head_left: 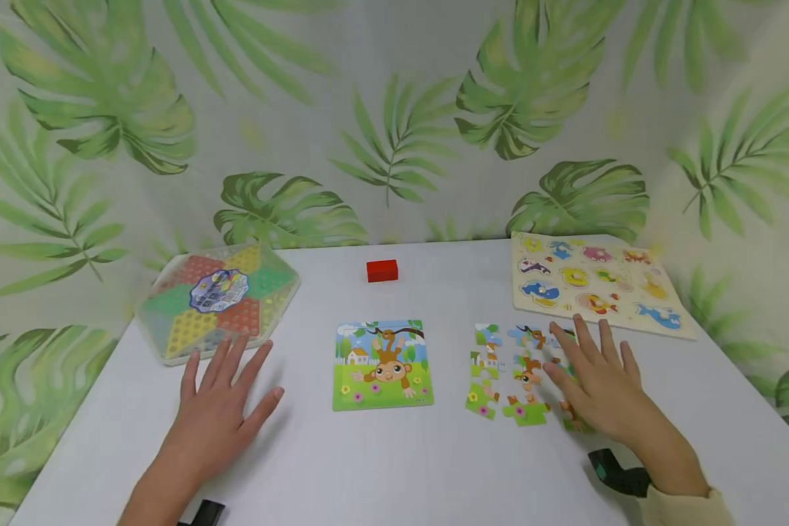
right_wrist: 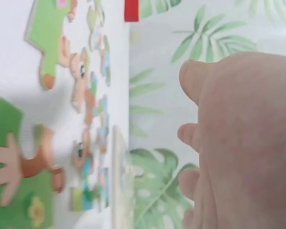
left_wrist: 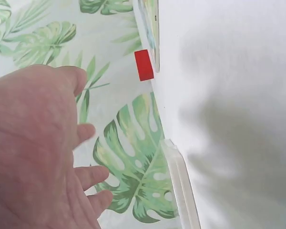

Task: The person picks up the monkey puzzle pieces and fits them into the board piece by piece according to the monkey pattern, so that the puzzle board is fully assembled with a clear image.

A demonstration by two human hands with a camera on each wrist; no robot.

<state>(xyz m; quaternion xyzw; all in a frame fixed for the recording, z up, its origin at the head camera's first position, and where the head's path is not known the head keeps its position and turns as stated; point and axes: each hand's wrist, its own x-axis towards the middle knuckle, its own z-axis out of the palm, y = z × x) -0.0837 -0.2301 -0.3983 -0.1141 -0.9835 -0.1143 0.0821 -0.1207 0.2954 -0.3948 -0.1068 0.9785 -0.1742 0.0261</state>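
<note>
My left hand (head_left: 212, 416) hovers over the white table with its fingers spread, holding nothing, just in front of the hexagonal board box (head_left: 171, 303). My right hand (head_left: 608, 391) is spread too, above the right side of the loose jigsaw pieces (head_left: 527, 415), and hides some of them. Those pieces lie apart in rough columns and show parts of a monkey picture. Between the hands lies a square monkey picture board (head_left: 383, 394), whole and flat. In the right wrist view, puzzle pieces (right_wrist: 45, 47) lie beside the right hand (right_wrist: 248, 138).
A red block (head_left: 382, 271) sits at the back middle of the table (head_left: 394, 475). At the back right lies a wooden animal peg puzzle (head_left: 575, 277). A leaf-patterned cloth (head_left: 394, 146) hangs behind the table. Dark wrist camera parts (head_left: 618, 475) show by the right wrist.
</note>
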